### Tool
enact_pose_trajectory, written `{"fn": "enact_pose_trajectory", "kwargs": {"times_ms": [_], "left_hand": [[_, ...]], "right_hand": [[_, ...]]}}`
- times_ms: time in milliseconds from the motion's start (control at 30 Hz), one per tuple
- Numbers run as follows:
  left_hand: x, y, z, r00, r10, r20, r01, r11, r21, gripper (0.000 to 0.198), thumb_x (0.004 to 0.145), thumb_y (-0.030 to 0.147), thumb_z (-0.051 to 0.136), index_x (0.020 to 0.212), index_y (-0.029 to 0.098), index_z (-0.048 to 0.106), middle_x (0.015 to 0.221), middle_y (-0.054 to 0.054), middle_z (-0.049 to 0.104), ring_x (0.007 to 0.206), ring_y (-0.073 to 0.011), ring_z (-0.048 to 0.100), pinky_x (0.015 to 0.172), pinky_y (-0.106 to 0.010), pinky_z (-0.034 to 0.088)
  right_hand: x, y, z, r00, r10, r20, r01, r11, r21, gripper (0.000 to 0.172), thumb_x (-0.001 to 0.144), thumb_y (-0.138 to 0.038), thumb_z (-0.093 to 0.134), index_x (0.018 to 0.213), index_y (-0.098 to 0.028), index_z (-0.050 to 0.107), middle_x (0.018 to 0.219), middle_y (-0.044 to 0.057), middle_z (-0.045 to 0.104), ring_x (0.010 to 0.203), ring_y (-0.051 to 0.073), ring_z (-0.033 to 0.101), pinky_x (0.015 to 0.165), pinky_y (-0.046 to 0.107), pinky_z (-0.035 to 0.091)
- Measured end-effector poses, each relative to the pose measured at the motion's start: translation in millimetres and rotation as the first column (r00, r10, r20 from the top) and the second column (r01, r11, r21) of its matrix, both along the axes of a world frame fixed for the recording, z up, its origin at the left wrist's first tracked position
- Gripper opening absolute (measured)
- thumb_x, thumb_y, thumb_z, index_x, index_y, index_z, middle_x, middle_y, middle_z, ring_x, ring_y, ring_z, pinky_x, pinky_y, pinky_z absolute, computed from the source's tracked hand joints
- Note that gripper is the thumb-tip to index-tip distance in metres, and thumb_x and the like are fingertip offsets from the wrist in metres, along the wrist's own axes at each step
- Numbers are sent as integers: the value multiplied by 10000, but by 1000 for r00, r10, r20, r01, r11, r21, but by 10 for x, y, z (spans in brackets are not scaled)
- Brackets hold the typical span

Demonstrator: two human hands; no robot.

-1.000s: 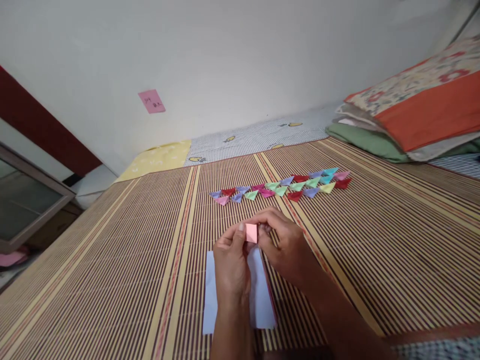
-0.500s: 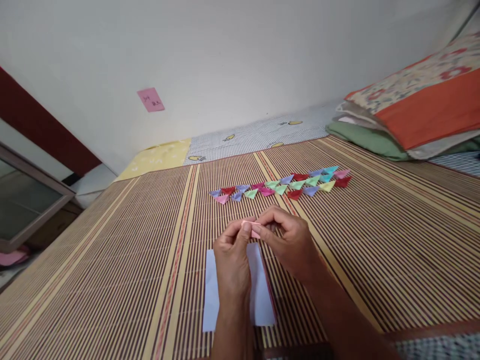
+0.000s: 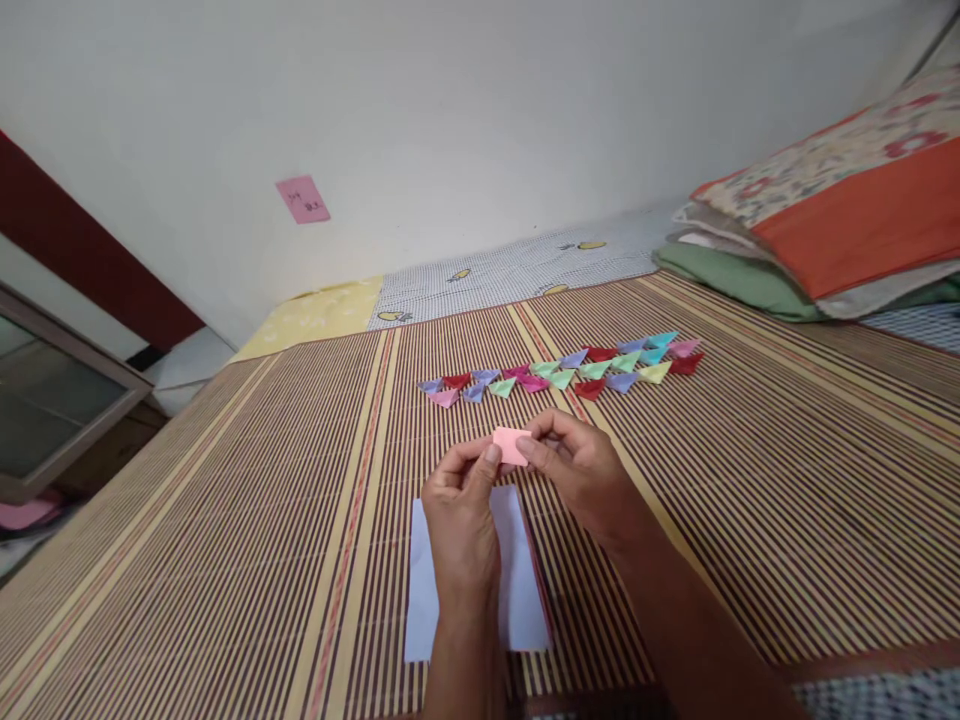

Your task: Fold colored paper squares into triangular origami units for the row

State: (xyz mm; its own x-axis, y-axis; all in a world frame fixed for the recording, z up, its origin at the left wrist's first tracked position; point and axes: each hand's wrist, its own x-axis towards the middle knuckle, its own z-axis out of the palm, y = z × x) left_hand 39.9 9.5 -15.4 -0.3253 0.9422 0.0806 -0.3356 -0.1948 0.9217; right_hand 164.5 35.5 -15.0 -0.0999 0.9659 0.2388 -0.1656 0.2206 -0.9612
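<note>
Wall (image 3: 480,120): pale, and we see a pink note (image 3: 303,200) with handwriting on it.
Striped mat (image 3: 225,520): spread below us, with a floral-and-orange pillow (image 3: 862,220) stacked on other bedding at far right.
Pink paper (image 3: 511,443): small, folded and four-sided, raised between our two hands.
Left hand (image 3: 460,505): we pinch the paper's left side, thumb on top.
Right hand (image 3: 585,478): we grip its right end between thumb and fingers.
Pale blue sheet (image 3: 521,590): on the mat, partly hidden under our left forearm.
Folded triangles (image 3: 561,380): many-coloured, in staggered rows beyond our hands.
</note>
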Motion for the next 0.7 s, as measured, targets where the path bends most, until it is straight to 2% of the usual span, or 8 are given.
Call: {"fn": "enact_pose_trajectory", "kwargs": {"times_ms": [100,233,367,500,567,633,700], "left_hand": [[5,5,-9,1000,9,-6,-9,1000,-7,121,771,272,822,800,164,774,735,-15,733,683,-122,665,687,-239,543],[5,-10,11,998,22,-66,-24,999,-24,129,773,284,821,811,167,780,691,-5,729,629,-110,657,643,-220,539],[18,-25,32,994,11,-106,-15,999,-39,168,772,308,813,846,158,802,751,-43,770,670,-152,700,669,-268,571],[41,-18,15,996,-6,-89,1,999,-51,189,792,323,800,875,153,804,780,-53,776,697,-159,707,694,-277,575],[45,-5,2,999,-4,-47,2,999,-45,185,787,327,810,850,154,789,766,-44,764,692,-149,695,683,-261,562],[38,12,-3,999,17,31,-16,1000,-26,201,751,339,841,795,158,766,728,-24,738,666,-135,671,659,-243,545],[20,26,2,993,49,105,-48,999,-3,233,705,351,876,753,163,748,692,-2,708,642,-118,643,642,-224,529]], "right_hand": [[27,3,17,997,-47,61,42,997,71,167,896,-311,664,786,-195,614,675,-39,552,615,123,519,563,239,410],[34,-34,73,969,-159,191,115,968,225,150,937,-262,610,814,-187,651,725,-13,603,664,140,563,613,258,435],[17,-64,87,858,-371,355,170,858,485,168,967,-186,547,819,-175,625,769,21,629,737,165,595,693,287,437],[-11,-49,39,797,-467,384,188,795,577,175,976,-175,513,822,-177,596,763,32,622,728,176,592,691,297,430],[-22,-51,40,808,-452,379,189,808,559,172,971,-186,515,819,-179,594,762,31,620,723,175,592,685,297,430],[-30,-65,66,861,-337,380,151,885,441,153,959,-222,554,819,-182,601,732,11,612,675,160,580,640,279,427],[-35,-83,94,914,-163,370,60,960,272,160,936,-268,609,798,-187,608,673,-19,583,607,138,543,570,257,402]]}}
